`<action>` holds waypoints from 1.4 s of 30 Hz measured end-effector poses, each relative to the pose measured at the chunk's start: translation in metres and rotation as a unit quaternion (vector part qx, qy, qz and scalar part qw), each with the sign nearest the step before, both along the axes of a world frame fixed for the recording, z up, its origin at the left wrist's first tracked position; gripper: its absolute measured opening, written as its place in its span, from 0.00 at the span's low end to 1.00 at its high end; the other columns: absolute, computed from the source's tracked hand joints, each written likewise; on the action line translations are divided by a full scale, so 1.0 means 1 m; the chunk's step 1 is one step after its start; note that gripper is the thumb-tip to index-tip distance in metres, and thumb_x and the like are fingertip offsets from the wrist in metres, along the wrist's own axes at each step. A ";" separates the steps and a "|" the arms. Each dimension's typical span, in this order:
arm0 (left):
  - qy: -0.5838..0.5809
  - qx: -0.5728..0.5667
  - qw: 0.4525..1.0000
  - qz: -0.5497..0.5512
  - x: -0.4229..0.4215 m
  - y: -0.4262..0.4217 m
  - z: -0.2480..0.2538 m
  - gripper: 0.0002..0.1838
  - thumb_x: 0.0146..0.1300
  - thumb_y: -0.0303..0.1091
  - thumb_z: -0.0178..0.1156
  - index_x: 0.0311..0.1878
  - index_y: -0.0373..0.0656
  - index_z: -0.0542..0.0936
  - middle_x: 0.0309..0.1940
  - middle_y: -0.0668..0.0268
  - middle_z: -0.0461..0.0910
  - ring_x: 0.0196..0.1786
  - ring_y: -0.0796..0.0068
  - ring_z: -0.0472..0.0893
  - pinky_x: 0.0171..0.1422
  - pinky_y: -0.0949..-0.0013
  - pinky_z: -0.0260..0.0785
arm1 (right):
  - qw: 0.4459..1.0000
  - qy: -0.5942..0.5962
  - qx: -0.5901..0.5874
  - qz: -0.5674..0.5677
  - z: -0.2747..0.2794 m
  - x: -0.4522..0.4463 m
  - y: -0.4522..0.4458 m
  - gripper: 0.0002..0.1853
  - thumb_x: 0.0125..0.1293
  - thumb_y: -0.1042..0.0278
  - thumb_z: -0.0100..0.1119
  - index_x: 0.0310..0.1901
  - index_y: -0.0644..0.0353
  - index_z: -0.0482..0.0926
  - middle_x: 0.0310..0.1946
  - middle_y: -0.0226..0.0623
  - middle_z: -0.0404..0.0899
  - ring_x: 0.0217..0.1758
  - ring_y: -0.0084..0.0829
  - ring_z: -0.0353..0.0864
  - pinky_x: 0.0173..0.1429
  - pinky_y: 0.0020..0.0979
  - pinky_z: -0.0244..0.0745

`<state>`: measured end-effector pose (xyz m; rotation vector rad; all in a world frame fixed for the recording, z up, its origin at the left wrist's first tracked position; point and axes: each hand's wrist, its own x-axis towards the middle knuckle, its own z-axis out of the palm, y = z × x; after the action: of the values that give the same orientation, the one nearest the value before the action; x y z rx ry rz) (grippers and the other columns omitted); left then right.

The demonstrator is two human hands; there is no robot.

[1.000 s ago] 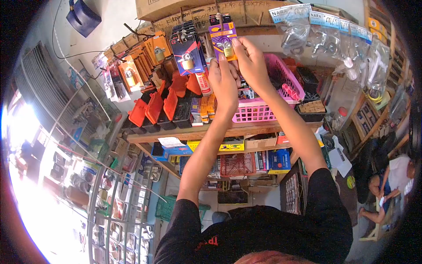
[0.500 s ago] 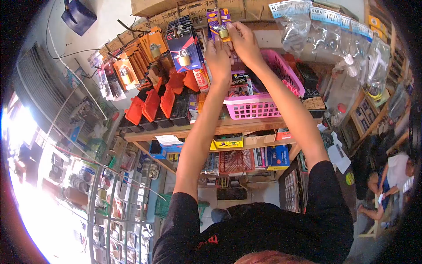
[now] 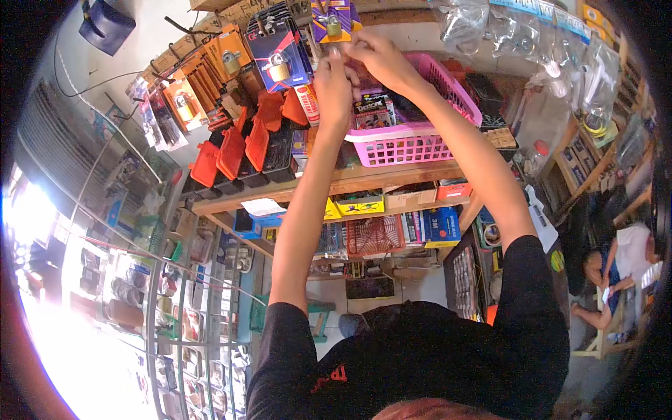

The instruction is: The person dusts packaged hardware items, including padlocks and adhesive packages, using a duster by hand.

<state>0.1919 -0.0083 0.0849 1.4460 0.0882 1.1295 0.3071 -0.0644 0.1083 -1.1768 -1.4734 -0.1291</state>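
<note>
A purple and yellow carded padlock hangs at the top centre. Just under it are my two hands, close together. My left hand has its fingers curled, its fingertips pointing up towards the card's lower edge. My right hand is bent in from the right, fingers drawn together near the left fingertips. Whatever lies between the fingers is too small or hidden to name. Beside my left hand hangs a stack of blue-carded padlocks. Below both hands stands a pink basket containing small packs.
Black bins with orange lids line the shelf on the left. Orange-carded padlocks hang above them. Bagged goods hang at upper right. Boxes fill the lower shelf. Another person sits at far right.
Both hands have dropped slightly away from the purple-carded padlock, which my right fingers overlapped before. The whole view has shifted, so the shelf and hanging packs sit higher and further left.
</note>
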 end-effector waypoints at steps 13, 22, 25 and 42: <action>0.115 0.098 0.989 0.008 -0.025 0.008 -0.075 0.10 0.69 0.35 0.54 0.45 0.38 0.73 0.23 0.69 0.76 0.22 0.82 0.74 0.26 0.77 0.65 | 0.702 -0.225 -0.658 -0.156 -0.058 0.049 0.018 0.14 0.63 0.55 0.55 0.44 0.53 0.81 0.34 0.36 0.84 0.34 0.32 0.82 0.37 0.36 0.76; 0.087 0.113 0.990 -0.008 -0.029 0.009 -0.080 0.09 0.68 0.31 0.54 0.43 0.34 0.72 0.23 0.65 0.76 0.27 0.80 0.77 0.32 0.76 0.68 | 0.664 -0.316 -0.664 -0.138 -0.130 0.101 0.056 0.20 0.48 0.54 0.66 0.43 0.52 0.85 0.49 0.42 0.82 0.48 0.46 0.83 0.50 0.44 0.77; 0.108 0.100 0.989 -0.002 -0.028 0.008 -0.080 0.10 0.68 0.31 0.54 0.44 0.34 0.71 0.23 0.66 0.76 0.27 0.80 0.76 0.34 0.76 0.68 | 0.610 -0.303 -0.716 -0.149 -0.090 0.060 0.029 0.23 0.54 0.56 0.64 0.48 0.61 0.82 0.50 0.42 0.82 0.50 0.38 0.82 0.53 0.41 0.74; -0.080 0.217 0.973 -0.012 -0.032 -0.074 0.046 0.46 0.66 0.31 0.57 0.74 0.37 0.34 0.43 0.54 0.78 0.34 0.73 0.80 0.40 0.72 0.75 | 0.779 -0.211 -0.577 -0.125 -0.053 0.018 -0.009 0.21 0.54 0.55 0.63 0.49 0.55 0.82 0.48 0.45 0.82 0.49 0.42 0.82 0.51 0.40 0.75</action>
<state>0.1603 -0.0824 0.1308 1.7244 -0.3071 1.2926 0.3254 -0.0734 0.0556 -2.4691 -1.8099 0.4383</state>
